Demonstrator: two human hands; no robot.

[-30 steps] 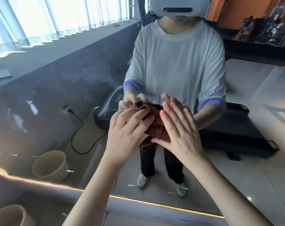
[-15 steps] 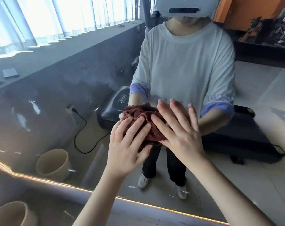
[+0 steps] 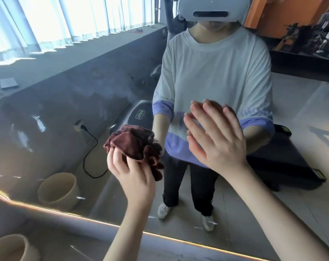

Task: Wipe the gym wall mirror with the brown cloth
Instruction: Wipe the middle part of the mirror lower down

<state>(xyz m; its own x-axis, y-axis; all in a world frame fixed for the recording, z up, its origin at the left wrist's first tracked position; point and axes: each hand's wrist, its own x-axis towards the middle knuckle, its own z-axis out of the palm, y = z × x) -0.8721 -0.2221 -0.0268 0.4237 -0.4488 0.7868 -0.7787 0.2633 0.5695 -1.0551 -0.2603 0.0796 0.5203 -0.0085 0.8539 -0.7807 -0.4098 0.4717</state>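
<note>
Fingers [image 3: 116,157] of left hand [image 3: 130,174] bunched round brown cloth [image 3: 133,143], wad at 9 o'clock of frame centre, at mirror [image 3: 65,117] glass; contact unconfirmed. Right hand [image 3: 219,140] at 3 o'clock, fingers [image 3: 203,120] straight, holding nothing. Advise: flatten wad, press evenly, overlap strokes, keep bare palm off glass.

I see a dull grey floor [image 3: 56,239] along the bottom of my view. A round, open-topped beige pot [image 3: 8,248] stands on it at the lower left, partly cut off by the frame.
</note>
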